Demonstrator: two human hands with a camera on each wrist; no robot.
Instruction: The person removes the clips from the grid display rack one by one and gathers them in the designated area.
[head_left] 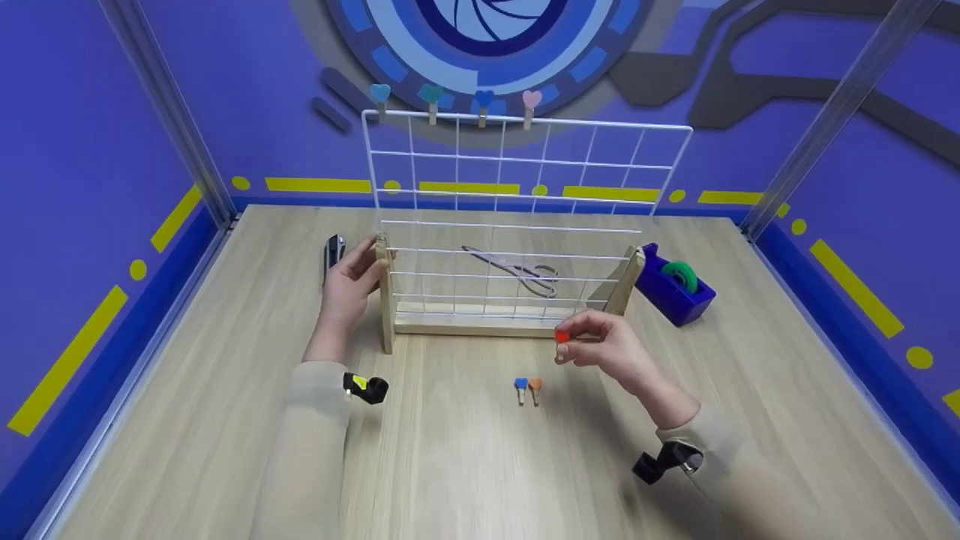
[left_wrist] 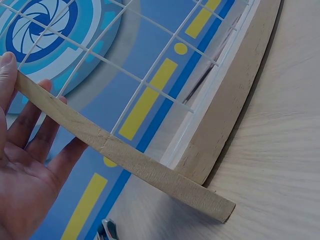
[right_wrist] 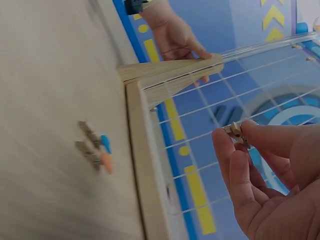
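**Desk:** What sits closest to your head camera?

**Operator:** My two sleeves, pale beige and soft-looking, each with a black wrist camera strapped on. Beyond them my right hand (head_left: 604, 346) pinches a small red-headed clip (head_left: 562, 337) between thumb and fingertips, just in front of the rack's base and above the table. In the right wrist view I see only the clip's pale wooden end (right_wrist: 235, 129) poking from my fingers.

**Desk:** And the left?

**Operator:** My left hand (head_left: 349, 281) is relaxed, fingers straight, resting against the left wooden upright (head_left: 385, 289) of the rack. The left wrist view shows that upright as a flat, light, unfinished slat (left_wrist: 115, 152) crossing my fingertips.

**Desk:** Describe the rack.

**Operator:** A thin white wire grid (head_left: 517, 217), square cells, set in a pale wooden base. Four heart-topped clips (head_left: 454, 101) sit on its top wire. Two more clips, blue (head_left: 520, 388) and orange (head_left: 535, 388), lie side by side on the table near my right hand.

**Desk:** The room?

**Operator:** A light woodgrain tabletop (head_left: 187, 420), smooth, walled by purple panels with yellow dashes and a round blue emblem.

**Desk:** Anything unclear?

**Operator:** Scissors (head_left: 517, 271) lie behind the grid, partly barred by wires. A dark object (head_left: 334, 253) left of my hand is too small to name. A blue tape dispenser (head_left: 673, 285) stands to the right.
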